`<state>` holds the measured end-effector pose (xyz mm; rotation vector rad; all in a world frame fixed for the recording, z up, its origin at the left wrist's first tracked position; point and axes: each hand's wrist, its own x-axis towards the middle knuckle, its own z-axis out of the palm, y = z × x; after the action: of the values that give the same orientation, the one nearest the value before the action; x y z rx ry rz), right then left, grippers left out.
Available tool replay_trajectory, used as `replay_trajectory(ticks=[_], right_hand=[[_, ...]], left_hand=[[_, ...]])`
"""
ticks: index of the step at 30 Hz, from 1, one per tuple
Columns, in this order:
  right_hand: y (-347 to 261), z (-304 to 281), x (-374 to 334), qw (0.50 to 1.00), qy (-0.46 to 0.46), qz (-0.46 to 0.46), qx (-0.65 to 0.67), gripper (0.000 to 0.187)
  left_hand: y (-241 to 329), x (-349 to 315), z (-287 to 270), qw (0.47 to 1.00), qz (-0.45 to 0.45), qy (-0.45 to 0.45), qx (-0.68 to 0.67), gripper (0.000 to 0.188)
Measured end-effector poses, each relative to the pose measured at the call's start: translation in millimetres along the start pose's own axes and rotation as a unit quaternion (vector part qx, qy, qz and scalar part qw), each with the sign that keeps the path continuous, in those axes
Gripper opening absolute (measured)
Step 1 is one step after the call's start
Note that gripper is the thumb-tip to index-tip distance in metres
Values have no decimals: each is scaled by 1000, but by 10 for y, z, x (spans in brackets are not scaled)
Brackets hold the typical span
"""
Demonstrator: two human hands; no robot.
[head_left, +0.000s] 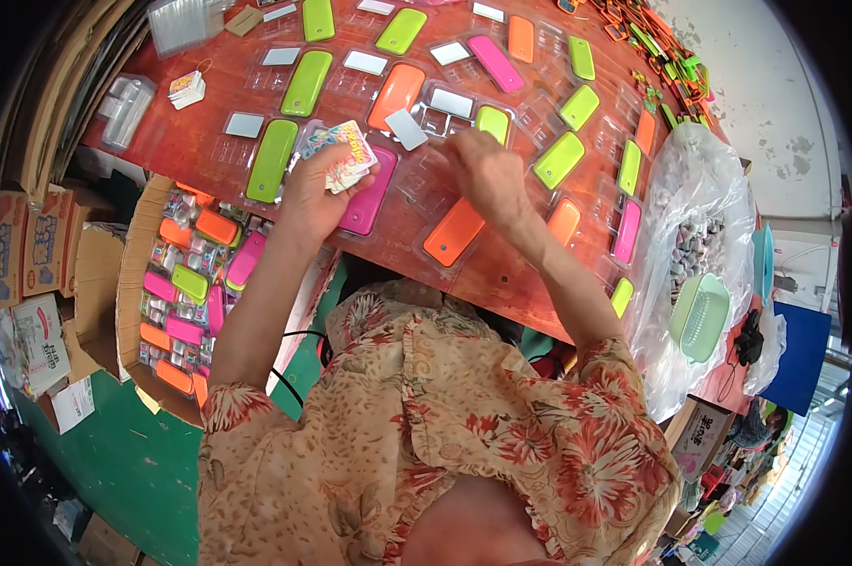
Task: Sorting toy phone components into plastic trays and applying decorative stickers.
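Note:
My left hand (314, 193) grips a stack of small printed cards (348, 162), held up over the table. Beneath that stack lies a pink oblong plastic case (374, 193) in a clear tray. My right hand (490, 179) has its fingers drawn together, and a tilted white card (407, 130) shows at their tips. Under this hand are clear plastic trays; one holds an orange case (454, 231). Just beyond the fingers, a tray carries a white card (452, 102) and a lime-green case (492, 123), partly covered by my hand.
Rows of clear trays with coloured cases cover the red table (209, 85). A cardboard box (135, 292) of packed cases stands at left below the edge. At right are a plastic bag (694, 189) of small pieces and a green basket (704, 316). Another card stack (187, 90) lies far left.

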<state>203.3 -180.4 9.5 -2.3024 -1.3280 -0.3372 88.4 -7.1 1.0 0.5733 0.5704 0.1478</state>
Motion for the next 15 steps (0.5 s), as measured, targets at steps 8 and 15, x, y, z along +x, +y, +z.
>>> replay_trajectory(ticks=[8, 15], right_hand=[[-67, 78, -69, 993, -72, -49, -79, 8], [-141, 208, 360, 997, -41, 54, 35, 18]], left_hand=[[-56, -4, -32, 1000, -4, 11, 8, 19], [-53, 17, -19, 1000, -8, 23, 9, 18]])
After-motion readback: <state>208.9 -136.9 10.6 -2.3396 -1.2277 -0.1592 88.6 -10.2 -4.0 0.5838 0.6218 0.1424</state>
